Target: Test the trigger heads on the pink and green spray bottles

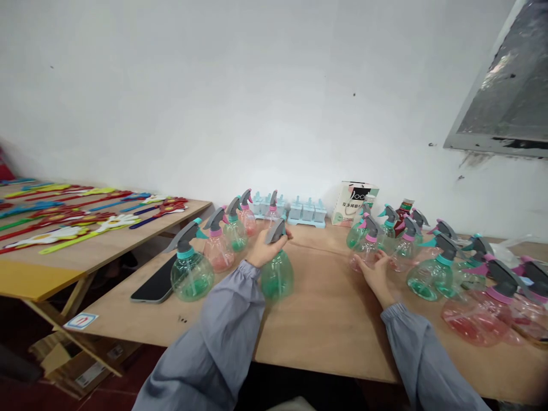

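Observation:
My left hand (266,249) is closed around the neck of a green spray bottle (277,277) with a grey trigger head, near the table's middle. On the right, the fingers of my right hand (377,274) curve around the lower body of a pink spray bottle (369,244); its grey and pink head points up. Left of my left hand stand a green spray bottle with a turquoise collar (192,277), a pink one (218,251) and a further green one (235,231). Several more pink and green bottles crowd the right side, among them a green one (432,277).
A black phone (156,281) lies at the table's left. Light-blue ice-pop molds (307,212) and a printed box (353,202) stand by the wall. Colourful hand-shaped clappers (107,224) cover the neighbouring table. A dark-red bottle (403,214) is behind the right group.

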A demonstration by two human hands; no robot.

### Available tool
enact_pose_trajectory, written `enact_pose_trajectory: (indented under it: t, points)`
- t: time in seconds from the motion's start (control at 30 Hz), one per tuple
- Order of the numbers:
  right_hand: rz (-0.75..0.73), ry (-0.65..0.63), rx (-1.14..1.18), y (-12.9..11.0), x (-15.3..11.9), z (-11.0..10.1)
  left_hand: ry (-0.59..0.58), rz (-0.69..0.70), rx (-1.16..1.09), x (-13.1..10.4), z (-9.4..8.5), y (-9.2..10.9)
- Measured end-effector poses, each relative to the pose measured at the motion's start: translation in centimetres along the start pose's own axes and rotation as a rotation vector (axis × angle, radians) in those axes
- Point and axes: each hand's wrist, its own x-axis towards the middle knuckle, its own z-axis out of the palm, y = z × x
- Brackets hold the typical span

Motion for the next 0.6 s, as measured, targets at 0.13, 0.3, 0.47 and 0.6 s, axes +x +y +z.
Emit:
enact_pose_trajectory:
  t: [0.13,0.3,0.47,0.6]
  points:
    - [-0.018,-0.022,0.032,-0.4,-0.6,0.3,0.064,0.004,0.319,1.3,-1.9,-1.4]
    - [-0.044,-0.044,0.031,-1.2,-1.3,0.4,0.258,-0.041,0.492,1.8,-2.7,-3.3]
    - [-0.05,-0.049,-0.039,-1.9,-1.7,0.3,0.456,0.002,0.622,0.6,-1.8,-5.5]
    - [-0.005,-0.07,0.029,-1.8,-2.0,0.7,0.56,0.069,0.677,0.8,-2.1,-7.4]
